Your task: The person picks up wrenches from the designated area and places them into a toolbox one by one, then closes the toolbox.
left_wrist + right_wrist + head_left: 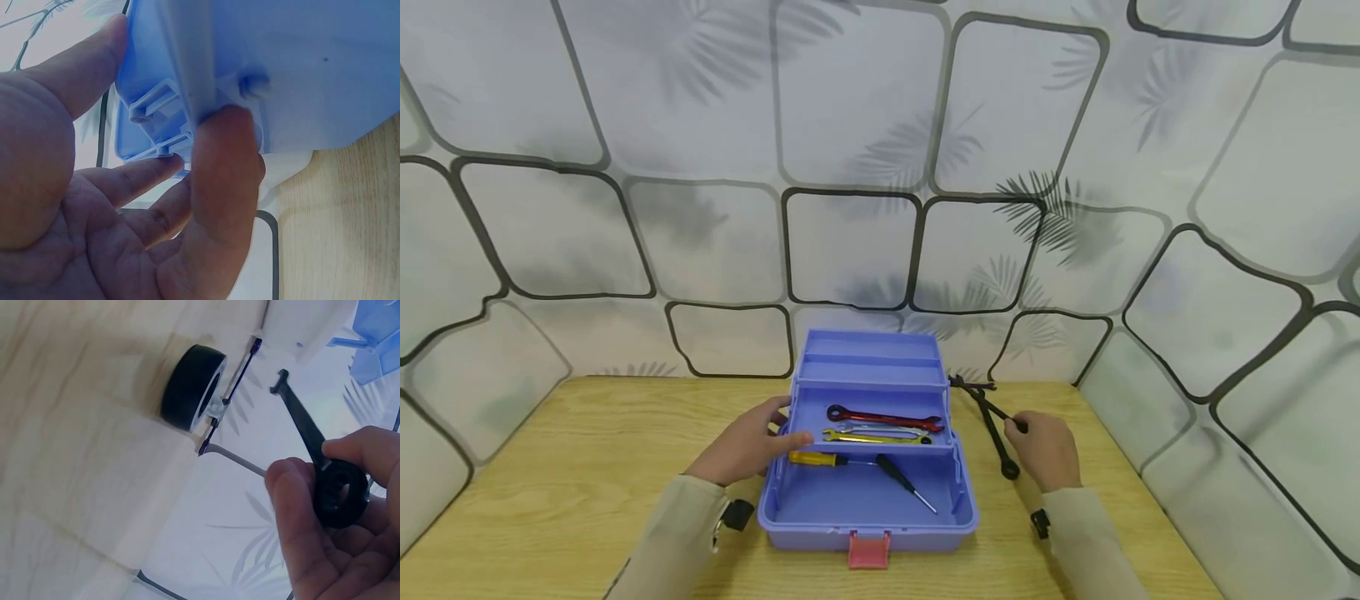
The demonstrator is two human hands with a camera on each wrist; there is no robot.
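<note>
A blue toolbox stands on the table with its lid raised and upper tray lifted. My left hand holds its left side, thumb over the tray edge and fingers outside. In the tray lie a red wrench, a silver one and a yellow one. Below, in the main compartment, are a yellow-handled screwdriver and a black-handled screwdriver. To the right of the box, my right hand pinches a black combination wrench by its ring end, open end pointing away.
Another black wrench lies right of the toolbox, with further dark tool ends near the box's right side. A pink latch hangs at the box front. Patterned walls border the wooden table.
</note>
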